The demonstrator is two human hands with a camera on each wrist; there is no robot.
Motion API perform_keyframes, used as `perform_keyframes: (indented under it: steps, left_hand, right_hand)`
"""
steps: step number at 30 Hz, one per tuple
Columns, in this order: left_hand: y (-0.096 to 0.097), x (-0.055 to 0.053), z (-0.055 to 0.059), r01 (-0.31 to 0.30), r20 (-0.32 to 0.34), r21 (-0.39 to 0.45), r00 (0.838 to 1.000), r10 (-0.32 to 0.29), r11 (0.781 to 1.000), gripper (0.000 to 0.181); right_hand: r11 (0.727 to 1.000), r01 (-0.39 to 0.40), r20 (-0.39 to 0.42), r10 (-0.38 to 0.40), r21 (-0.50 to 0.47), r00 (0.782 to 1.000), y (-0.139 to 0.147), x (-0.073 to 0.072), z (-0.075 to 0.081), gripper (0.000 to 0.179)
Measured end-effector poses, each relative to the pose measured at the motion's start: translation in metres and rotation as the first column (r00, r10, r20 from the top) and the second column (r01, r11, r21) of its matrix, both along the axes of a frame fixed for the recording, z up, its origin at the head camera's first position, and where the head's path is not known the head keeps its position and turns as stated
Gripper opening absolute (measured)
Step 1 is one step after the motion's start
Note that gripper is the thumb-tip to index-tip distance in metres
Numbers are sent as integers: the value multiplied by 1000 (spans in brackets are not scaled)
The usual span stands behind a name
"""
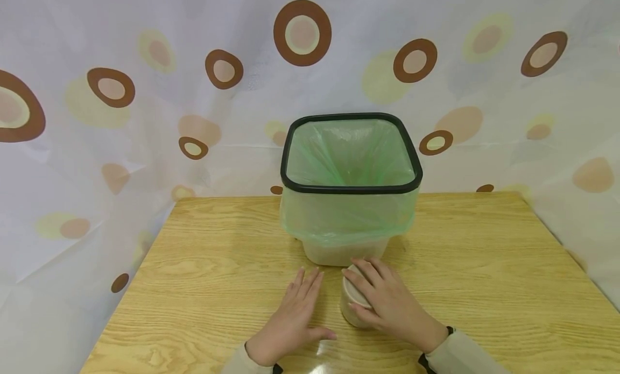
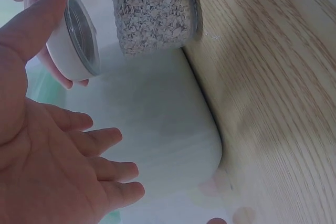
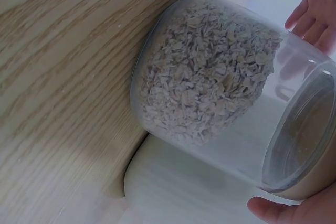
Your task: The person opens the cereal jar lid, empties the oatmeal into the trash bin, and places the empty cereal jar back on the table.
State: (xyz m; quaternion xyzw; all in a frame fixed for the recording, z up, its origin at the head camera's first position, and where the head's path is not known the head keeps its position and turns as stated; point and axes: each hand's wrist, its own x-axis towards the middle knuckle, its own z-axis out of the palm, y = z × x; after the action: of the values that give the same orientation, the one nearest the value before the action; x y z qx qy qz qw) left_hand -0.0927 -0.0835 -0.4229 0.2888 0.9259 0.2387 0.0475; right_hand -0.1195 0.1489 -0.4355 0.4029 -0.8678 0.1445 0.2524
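Observation:
A clear jar (image 3: pixel 205 77) about two-thirds full of flakes that look like rolled oats stands upright on the table. Its pale lid (image 1: pixel 352 294) is on. From above, my right hand (image 1: pixel 392 307) grips the lid, thumb on the near side and fingers over the far side. My left hand (image 1: pixel 293 323) is held to the left of the jar, apart from it, fingers straight and thumb spread. In the left wrist view, its palm (image 2: pixel 47 166) faces the jar with nothing in it.
Just behind the jar is a white bin (image 1: pixel 339 254) with a black rim (image 1: pixel 349 190) and a green liner bag (image 1: pixel 315 218) folded over its outside. The wood-grain table (image 1: pixel 208 277) ends at a white sheet (image 1: pixel 145 19) with round brown and yellow spots.

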Motion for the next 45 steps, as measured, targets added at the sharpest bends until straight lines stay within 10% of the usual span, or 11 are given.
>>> perform_keyframes:
  steps: [36, 45]
  left_hand:
    - [10, -2, -12, 56, -40, 74, 998, -53, 996, 101]
    - [20, 3, -19, 2, 44, 244, 999, -13, 970, 103]
  right_hand:
    - [999, 32, -55, -34, -35, 998, -21, 1, -2, 63]
    - [997, 49, -27, -51, -61, 998, -28, 3, -2, 65]
